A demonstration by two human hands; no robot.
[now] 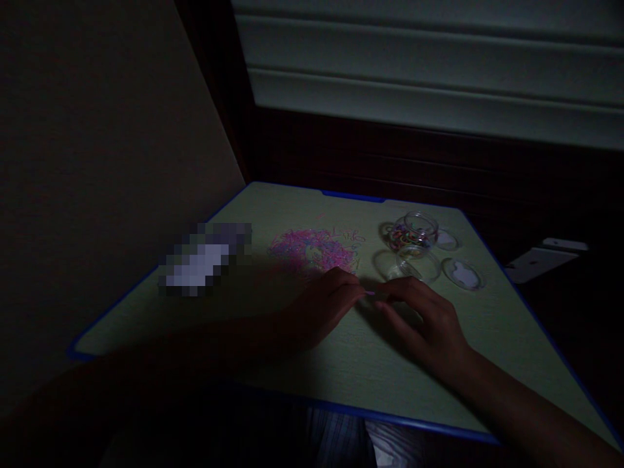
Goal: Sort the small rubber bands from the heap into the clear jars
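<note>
My left hand (329, 302) is closed in a pinch, and a small pink rubber band (369, 293) sticks out from its fingertips. Just to the right, my right hand (429, 322) has its thumb and index finger apart, tips close to the band, with nothing visible between them. Behind my left hand lies a loose pile of tiny, mostly pink rubber bands (297, 248). Beyond my right hand stands a clear round jar (423, 224) with multicoloured bands in it. A second clear container (419, 263) sits nearer, partly hidden by my right fingers.
Two clear lids with white labels, one nearer (465, 275) and one farther (447, 240), lie on the right of the blue-edged table (390, 390). A blurred-out pale object (202, 260) is at the left. White devices (546, 261) lie beyond the right edge. The light is dim.
</note>
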